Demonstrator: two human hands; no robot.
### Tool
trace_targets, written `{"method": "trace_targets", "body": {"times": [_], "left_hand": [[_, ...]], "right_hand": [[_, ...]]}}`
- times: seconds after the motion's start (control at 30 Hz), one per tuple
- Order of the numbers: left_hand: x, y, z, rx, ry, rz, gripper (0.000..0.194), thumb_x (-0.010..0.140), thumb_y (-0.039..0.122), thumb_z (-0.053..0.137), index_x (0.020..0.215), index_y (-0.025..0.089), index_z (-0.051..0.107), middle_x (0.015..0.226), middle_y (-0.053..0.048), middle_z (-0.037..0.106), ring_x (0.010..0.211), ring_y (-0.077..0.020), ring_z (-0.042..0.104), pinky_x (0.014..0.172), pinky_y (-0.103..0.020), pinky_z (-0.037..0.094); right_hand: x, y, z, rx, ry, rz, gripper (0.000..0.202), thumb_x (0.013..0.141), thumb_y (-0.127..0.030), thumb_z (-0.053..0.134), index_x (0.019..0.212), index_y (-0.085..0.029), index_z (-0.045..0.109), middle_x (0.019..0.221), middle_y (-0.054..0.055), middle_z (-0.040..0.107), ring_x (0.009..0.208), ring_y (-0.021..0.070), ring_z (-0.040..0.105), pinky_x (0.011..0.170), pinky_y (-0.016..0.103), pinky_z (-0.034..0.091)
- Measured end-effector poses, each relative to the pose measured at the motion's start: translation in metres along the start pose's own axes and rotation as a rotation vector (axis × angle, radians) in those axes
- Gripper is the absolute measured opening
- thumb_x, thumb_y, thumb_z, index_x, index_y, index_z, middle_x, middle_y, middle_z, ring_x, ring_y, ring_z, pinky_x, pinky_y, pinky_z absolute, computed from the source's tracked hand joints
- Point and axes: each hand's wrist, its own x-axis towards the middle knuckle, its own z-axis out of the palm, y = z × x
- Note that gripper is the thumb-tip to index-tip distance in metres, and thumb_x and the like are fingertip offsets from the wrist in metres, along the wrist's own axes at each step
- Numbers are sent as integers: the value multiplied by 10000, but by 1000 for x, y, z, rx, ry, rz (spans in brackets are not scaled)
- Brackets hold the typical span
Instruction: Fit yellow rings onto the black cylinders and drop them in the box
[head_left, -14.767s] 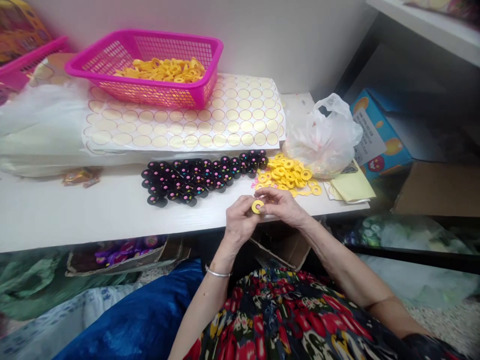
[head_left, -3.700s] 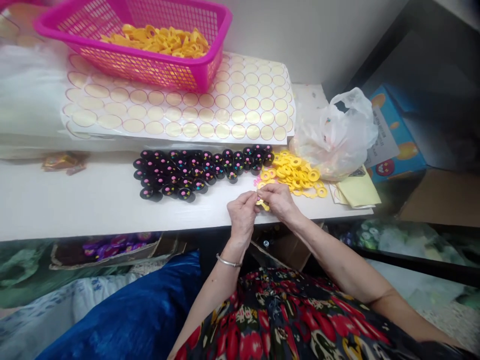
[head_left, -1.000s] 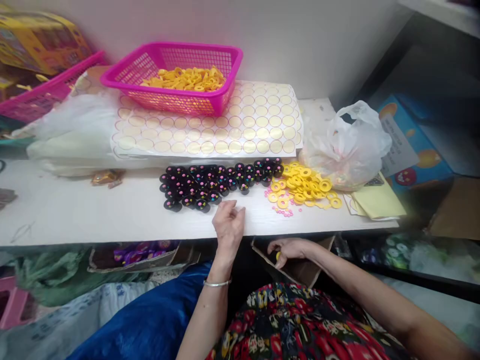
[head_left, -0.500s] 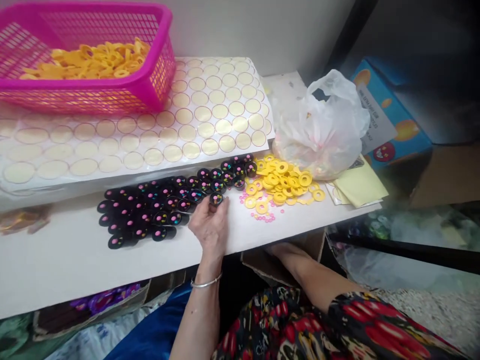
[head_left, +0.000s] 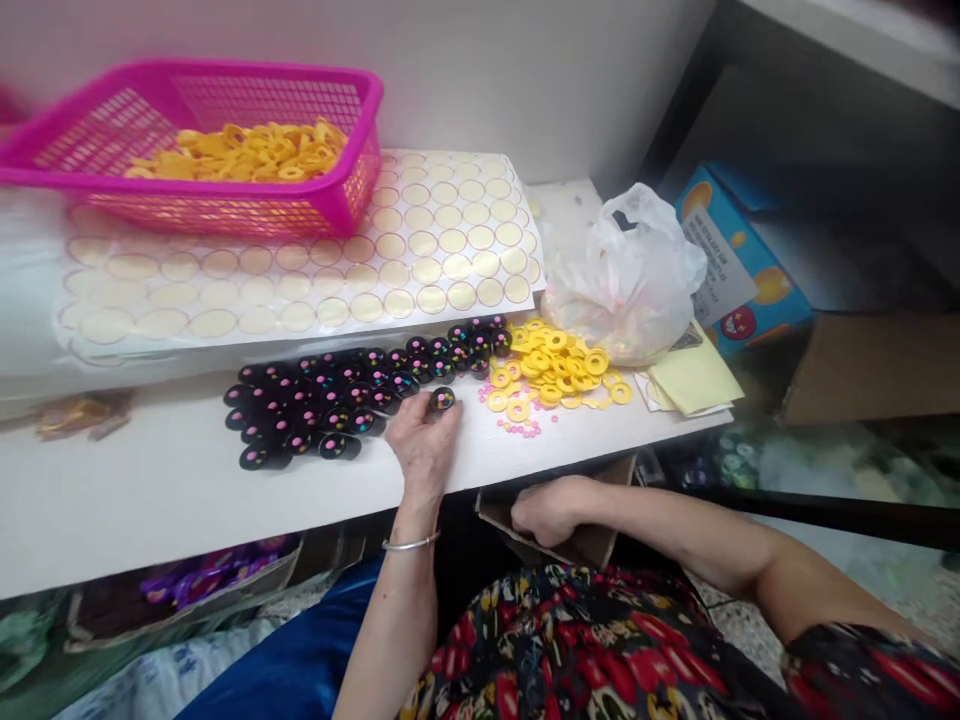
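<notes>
Between the thumb and fingers of my left hand [head_left: 425, 440] is a small black round piece [head_left: 442, 398] with tiny coloured bits inside. Rows of similar black pieces [head_left: 307, 395] stand just left of and behind it on the white table [head_left: 172, 500]. To its right lie a pile of yellow rings [head_left: 555, 362] and scattered small pink beads [head_left: 521, 428]. My right hand [head_left: 551, 508] is below the table's front edge, at an open cardboard box [head_left: 600, 540]; its fingers are curled and whatever they may hold is hidden.
A pink basket [head_left: 352, 200] of yellow rings stands on sheets of round stickers [head_left: 450, 240] at the back. A tied plastic bag [head_left: 630, 280], yellow paper [head_left: 694, 380] and a blue box [head_left: 750, 260] are at the right. Purple packets [head_left: 217, 575] lie below the table.
My right hand, largely hidden under the table edge before, now shows over the cardboard box, its fingers curled. My left hand still holds the black piece. The view has shifted.
</notes>
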Motion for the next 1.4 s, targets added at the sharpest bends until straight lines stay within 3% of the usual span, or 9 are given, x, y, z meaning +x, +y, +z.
{"method": "trace_targets", "body": {"times": [0.07,0.17,0.23,0.5,0.7,0.8,1.0,1.13,1.4], "left_hand": [[-5,-2,-2,-30,-58,23,202,619,288,671,781,168,669,659,42,506,539,-80,414,536,-214,355],[-15,-4,-3,-58,-153,50,205,603,282,687,772,168,660,625,51,494,515,-73,397,524,-211,351],[-22,-3,-3,-84,-198,63,222,597,294,697,777,172,654,634,49,507,508,-71,391,513,-210,350],[-30,-4,-3,-146,-248,129,252,597,321,714,789,176,640,679,37,526,524,-70,402,514,-206,357],[-30,-12,-6,-279,-254,125,347,582,104,581,923,159,622,871,-11,577,498,-44,389,502,-197,375],[-30,-14,-11,-389,-223,83,377,590,49,485,922,148,633,929,-37,587,589,-66,477,580,-202,421],[-29,-12,-16,-532,-242,-41,157,730,183,549,822,154,673,888,-48,619,843,-154,574,767,-264,456],[-28,-2,-15,-548,-318,-102,209,771,323,579,816,157,698,868,-59,642,804,-161,585,729,-267,468],[-31,8,-12,-624,-336,-156,261,784,376,578,841,156,707,861,-51,649,770,-146,586,650,-232,458]], "right_hand": [[-16,-8,-18,-112,10,-141,82,727,-84,590,711,-164,597,625,-12,568,564,111,497,526,222,360],[-30,-12,-46,-372,572,-134,148,832,-107,441,841,-139,585,834,69,586,734,158,501,630,268,365],[-28,-8,-60,-531,792,-99,140,831,-113,438,850,-124,576,895,107,569,822,193,474,686,298,354],[-5,4,-69,-717,731,-31,121,812,-127,463,805,-137,583,803,87,565,787,201,439,654,307,312],[0,-12,-71,-372,948,-312,162,779,-189,523,923,-148,585,947,83,586,857,193,486,751,312,382],[13,-24,-70,-313,937,-367,174,763,-192,544,926,-152,593,923,70,594,850,187,497,748,304,391],[28,-30,-66,-406,863,-271,243,729,-143,527,963,-157,591,850,60,588,819,193,481,740,309,386],[29,-26,-63,-397,877,-269,228,737,-134,513,954,-162,581,881,67,593,830,194,488,743,311,391],[30,-20,-61,-356,1001,-291,195,755,-189,530,937,-147,585,859,80,601,803,199,500,733,316,397]]}}
